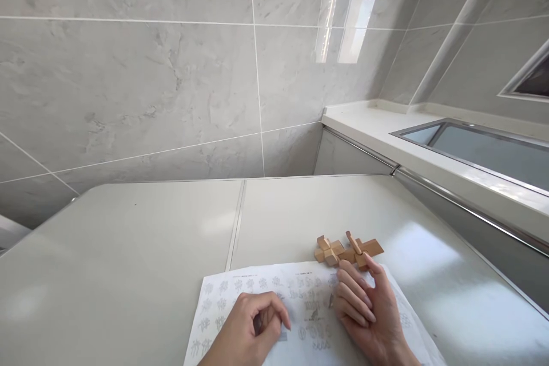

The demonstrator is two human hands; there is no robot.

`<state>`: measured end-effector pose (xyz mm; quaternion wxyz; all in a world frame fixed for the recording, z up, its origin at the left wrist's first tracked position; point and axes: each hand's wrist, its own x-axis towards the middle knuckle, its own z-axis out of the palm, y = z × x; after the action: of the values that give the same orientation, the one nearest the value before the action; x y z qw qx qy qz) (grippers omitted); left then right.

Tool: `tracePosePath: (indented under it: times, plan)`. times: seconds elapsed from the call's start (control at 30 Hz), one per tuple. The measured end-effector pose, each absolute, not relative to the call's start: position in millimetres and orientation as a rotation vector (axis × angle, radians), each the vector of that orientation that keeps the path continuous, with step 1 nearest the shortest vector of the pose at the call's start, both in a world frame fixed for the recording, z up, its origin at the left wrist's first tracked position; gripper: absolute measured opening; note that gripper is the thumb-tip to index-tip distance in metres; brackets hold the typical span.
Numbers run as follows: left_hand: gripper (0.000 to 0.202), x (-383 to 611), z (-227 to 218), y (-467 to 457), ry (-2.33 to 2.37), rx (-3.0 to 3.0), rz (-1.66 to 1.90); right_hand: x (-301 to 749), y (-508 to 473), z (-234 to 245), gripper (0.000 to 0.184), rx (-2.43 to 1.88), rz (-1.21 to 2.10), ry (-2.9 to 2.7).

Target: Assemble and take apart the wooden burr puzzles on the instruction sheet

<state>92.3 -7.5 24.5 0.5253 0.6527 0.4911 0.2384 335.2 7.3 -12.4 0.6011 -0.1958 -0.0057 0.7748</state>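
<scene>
My left hand [259, 326] rests over the printed sheet [315, 281] with its fingers curled in loosely. Nothing shows between its thumb and fingers. Palm turned up, my right hand [371, 311] lies at the sheet's right side. Its fingers are half bent and the thumb stands apart from them. Just beyond its fingertips are interlocking wooden puzzle pieces: one cross-shaped cluster [329, 251] on the left and another cluster [359, 248] with a stick jutting up on the right. The thumb tip overlaps the right cluster; whether it touches is unclear.
The sheet carries rows of small puzzle drawings and lies on a pale table [150, 263] with a seam [235, 223] across it. A tiled wall [171, 86] rises behind. To the right runs a white counter [364, 120] with an inset sink [480, 140] and a metal rail [446, 189].
</scene>
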Motion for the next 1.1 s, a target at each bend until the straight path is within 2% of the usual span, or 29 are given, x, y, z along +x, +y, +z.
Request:
tracePosePath:
  times: [0.73, 1.1]
  plan:
    - [0.016, 92, 22, -7, 1.155, 1.540, 0.563, 353, 15, -20, 0.047, -0.171, 1.798, 0.173]
    - [0.017, 92, 20, -7, 1.147, 1.574, 0.571, 346, 10, -7, 0.049, -0.463, 1.782, -0.177]
